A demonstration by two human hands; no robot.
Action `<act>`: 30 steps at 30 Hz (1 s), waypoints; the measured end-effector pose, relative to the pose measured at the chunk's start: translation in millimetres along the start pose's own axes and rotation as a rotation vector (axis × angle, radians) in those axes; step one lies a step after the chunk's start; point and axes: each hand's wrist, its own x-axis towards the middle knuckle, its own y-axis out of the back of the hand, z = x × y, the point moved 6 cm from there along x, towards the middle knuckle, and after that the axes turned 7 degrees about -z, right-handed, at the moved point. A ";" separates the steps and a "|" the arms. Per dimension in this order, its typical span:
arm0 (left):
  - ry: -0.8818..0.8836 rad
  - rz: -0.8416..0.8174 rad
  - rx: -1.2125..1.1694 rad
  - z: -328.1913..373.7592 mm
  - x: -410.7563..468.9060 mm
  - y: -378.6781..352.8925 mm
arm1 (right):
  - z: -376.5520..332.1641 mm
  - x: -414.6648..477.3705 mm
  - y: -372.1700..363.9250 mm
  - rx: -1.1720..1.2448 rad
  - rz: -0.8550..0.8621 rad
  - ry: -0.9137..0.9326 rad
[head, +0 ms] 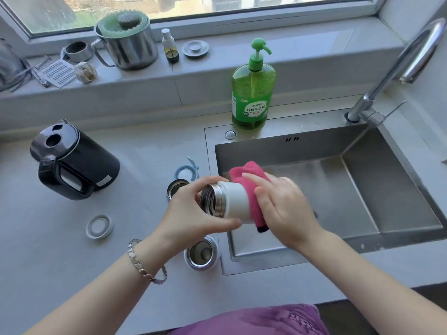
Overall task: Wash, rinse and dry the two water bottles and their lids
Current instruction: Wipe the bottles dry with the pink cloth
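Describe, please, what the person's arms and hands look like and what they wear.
Both forearms are bare, without sleeves; the left hand and right hand wear no gloves. A silver link bracelet circles the left wrist; the right wrist has nothing. A purple patterned garment shows below.

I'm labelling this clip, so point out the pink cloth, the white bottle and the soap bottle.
pink cloth point(249, 168), head view, top fold.
white bottle point(237, 201), head view, white side wall.
soap bottle point(252, 89), head view, green body.

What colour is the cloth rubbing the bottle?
The cloth on the bottle is bright pink; head view.
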 end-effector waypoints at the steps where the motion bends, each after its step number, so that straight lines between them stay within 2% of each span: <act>1: -0.001 -0.029 -0.011 1.3 -1.1 -3.8 | -13.4 -3.9 -1.4 -0.033 0.039 0.064; 3: -0.021 -0.071 -0.054 4.6 -3.6 -10.2 | -28.3 -4.7 1.4 -0.087 0.084 0.131; 4: -0.023 -0.065 -0.059 4.7 -3.8 -10.1 | -24.5 1.3 3.6 -0.084 0.043 0.089; 7: -0.012 -0.018 -0.015 1.0 -1.4 -4.9 | -3.6 14.6 8.9 0.000 -0.146 -0.213; 9: -0.042 -0.016 0.032 3.2 -1.9 -4.9 | -12.6 15.3 7.9 -0.101 -0.155 -0.189; 11: -0.110 -0.027 0.107 9.0 -4.0 -8.2 | -22.5 21.4 7.1 -0.101 -0.235 -0.206; 16: -0.219 -0.125 0.170 15.3 -13.0 -12.5 | 8.6 26.7 -7.5 0.237 -0.788 -0.369; 19: -0.214 -0.178 0.144 10.6 -14.7 -10.6 | 38.8 -6.8 -7.1 0.557 -0.911 -0.593; 21: -0.201 -0.180 0.102 4.7 -13.2 -9.3 | 54.9 -20.9 -7.8 0.781 -0.810 -0.749; 26: -0.248 -0.045 0.195 8.3 -4.0 -6.0 | 66.4 -28.0 -24.6 1.403 -0.296 -0.896; 30: -0.265 -0.018 0.252 22.1 6.0 -8.7 | 70.9 -32.3 -22.7 1.409 0.159 -0.941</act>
